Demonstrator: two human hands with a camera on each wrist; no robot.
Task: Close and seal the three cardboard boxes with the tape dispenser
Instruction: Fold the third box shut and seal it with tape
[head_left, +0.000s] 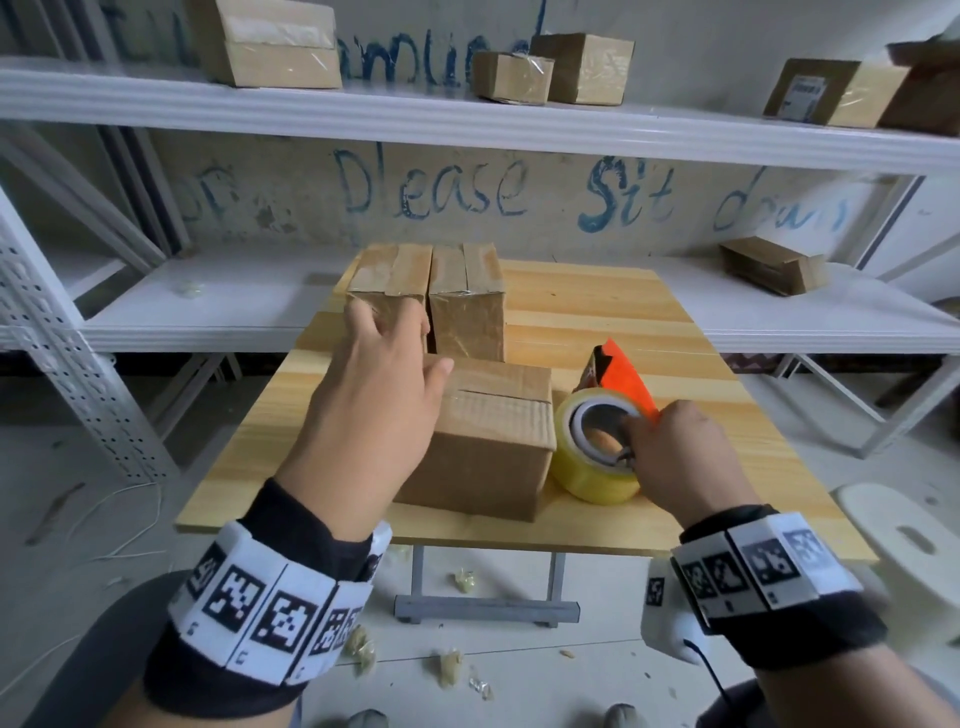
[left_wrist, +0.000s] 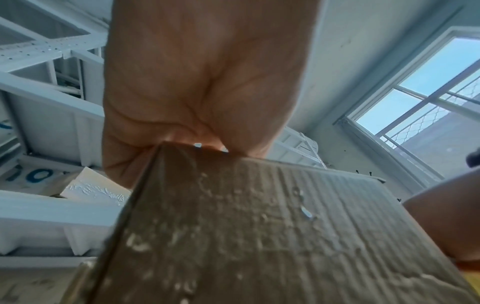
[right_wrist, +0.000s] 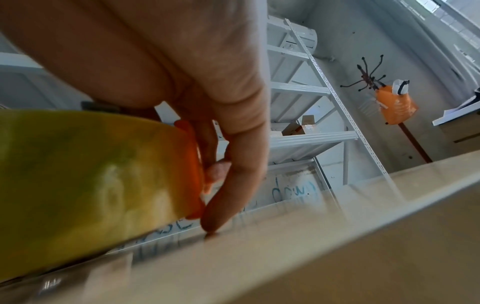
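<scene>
Three cardboard boxes stand on the wooden table (head_left: 597, 312). Two taped ones, the back left box (head_left: 389, 280) and the back right box (head_left: 467, 296), stand side by side at the far end. The near box (head_left: 488, 447) (left_wrist: 259, 236) has its flaps down with a slit showing on top. My left hand (head_left: 384, 364) (left_wrist: 202, 82) reaches over the near box's left top edge with fingers extended toward the back left box. My right hand (head_left: 670, 447) (right_wrist: 182, 61) grips the orange tape dispenser (head_left: 597, 452) with its yellowish roll (right_wrist: 91, 174), on the table right of the near box.
White metal shelving (head_left: 467, 124) runs behind and beside the table, holding other cardboard boxes (head_left: 270, 47). A white stool (head_left: 909, 545) stands at the right. Crumpled tape scraps (head_left: 363, 644) lie on the floor under the table's near edge.
</scene>
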